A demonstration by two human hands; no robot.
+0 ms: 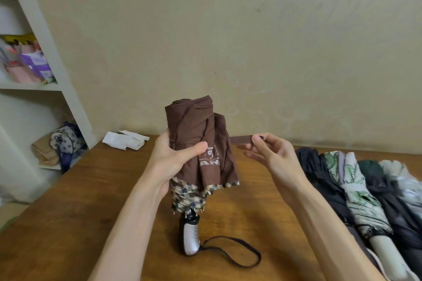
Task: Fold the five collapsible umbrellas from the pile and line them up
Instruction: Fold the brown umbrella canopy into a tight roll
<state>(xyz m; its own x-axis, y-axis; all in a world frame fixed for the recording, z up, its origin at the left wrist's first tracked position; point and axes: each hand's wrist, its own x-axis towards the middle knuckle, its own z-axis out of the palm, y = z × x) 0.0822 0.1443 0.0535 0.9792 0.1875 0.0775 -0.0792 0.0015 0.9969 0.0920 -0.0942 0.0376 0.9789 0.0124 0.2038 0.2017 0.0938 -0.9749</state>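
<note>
My left hand (173,162) is curled round the middle of the brown umbrella (201,134), thumb across the front of the cloth. The umbrella stands upright at the centre of the table (91,201), its handle (189,237) resting on the wood. My right hand (269,155) pinches the end of the strap (241,138) between thumb and forefinger, pulled out sideways, with the other fingers loose.

I judge the canopy soft and springy. The pleats bulge on the right and would likely unroll if I slackened the grip. The ribs inside give a firm core, so the middle is where to squeeze. The strap is thin and limp, so I hold it near the tip.

The folded row (356,189) lies well to the right.
</note>
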